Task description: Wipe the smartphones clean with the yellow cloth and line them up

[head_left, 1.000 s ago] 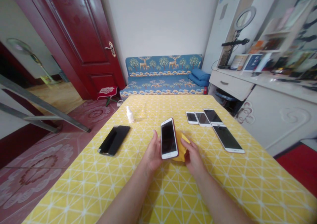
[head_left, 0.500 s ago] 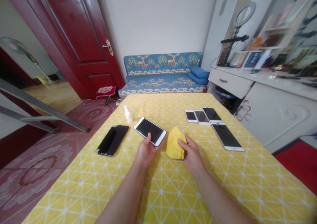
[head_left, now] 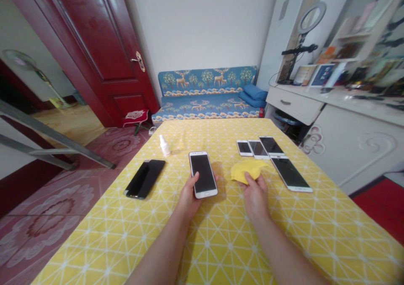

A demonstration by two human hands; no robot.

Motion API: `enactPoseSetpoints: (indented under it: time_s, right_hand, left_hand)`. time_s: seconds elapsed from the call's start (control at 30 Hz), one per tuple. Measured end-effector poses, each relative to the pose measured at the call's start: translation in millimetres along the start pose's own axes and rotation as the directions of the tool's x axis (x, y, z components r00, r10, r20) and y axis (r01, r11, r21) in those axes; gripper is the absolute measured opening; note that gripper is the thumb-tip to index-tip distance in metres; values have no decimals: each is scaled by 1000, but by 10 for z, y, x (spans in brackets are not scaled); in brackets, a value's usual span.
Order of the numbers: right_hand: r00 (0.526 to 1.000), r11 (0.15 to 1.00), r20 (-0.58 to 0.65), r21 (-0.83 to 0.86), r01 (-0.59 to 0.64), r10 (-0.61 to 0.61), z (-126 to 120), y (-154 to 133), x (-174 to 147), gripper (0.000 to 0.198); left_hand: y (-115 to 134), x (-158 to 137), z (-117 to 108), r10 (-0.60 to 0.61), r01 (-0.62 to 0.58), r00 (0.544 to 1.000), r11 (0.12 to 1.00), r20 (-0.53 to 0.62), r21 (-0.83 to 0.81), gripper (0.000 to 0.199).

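Note:
A white smartphone (head_left: 203, 173) with a dark screen is gripped upright by my left hand (head_left: 190, 194), thumb on its left edge and fingertips showing at its right edge. To the right, my right hand (head_left: 256, 194) pinches a yellow cloth (head_left: 248, 170) between thumb and fingers. The cloth spreads out flat-looking above the table, apart from the phone. A black smartphone (head_left: 145, 178) lies to the left of my left hand. Beyond it stands a small white spray bottle (head_left: 164, 145).
On the right of the yellow patterned tablecloth (head_left: 233, 243) lie several phones, among them a large white one (head_left: 291, 174) and a small one (head_left: 244, 148). A blue patterned sofa (head_left: 205, 93) stands past the far edge, and a white cabinet (head_left: 353, 142) to the right.
My left hand has turned the white smartphone from slanted to nearly upright and moved it slightly right. My right hand has shifted right with the yellow cloth, which now hangs more spread out.

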State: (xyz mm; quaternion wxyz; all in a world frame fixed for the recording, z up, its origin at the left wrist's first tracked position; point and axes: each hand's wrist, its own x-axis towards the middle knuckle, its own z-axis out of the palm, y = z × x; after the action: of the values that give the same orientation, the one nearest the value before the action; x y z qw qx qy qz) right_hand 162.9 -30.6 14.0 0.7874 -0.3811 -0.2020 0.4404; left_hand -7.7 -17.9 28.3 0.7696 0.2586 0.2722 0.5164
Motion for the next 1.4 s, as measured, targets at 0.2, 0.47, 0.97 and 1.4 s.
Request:
enactPoseSetpoints:
  time_s: [0.2, 0.47, 0.97, 1.4]
  right_hand:
    - [972, 917, 195, -349, 194, -132, -4, 24, -94, 31]
    - [596, 515, 793, -459, 724, -131, 100, -9, -315, 17]
    - [481, 487, 834, -313, 816, -270, 51, 77, -217, 38]
    - [704, 406, 557, -576, 710, -440, -63, -42, -22, 40]
  left_hand:
    - [-84, -16, 97, -115, 115, 993, 993, 11, -22, 48]
    - [-51, -9, 97, -142, 130, 988, 979, -65, -154, 38]
    - [-97, -76, 21, -221, 231, 971, 965, 89, -127, 36]
    - [-197, -210, 122, -341, 290, 881, 937, 328, 196, 42]
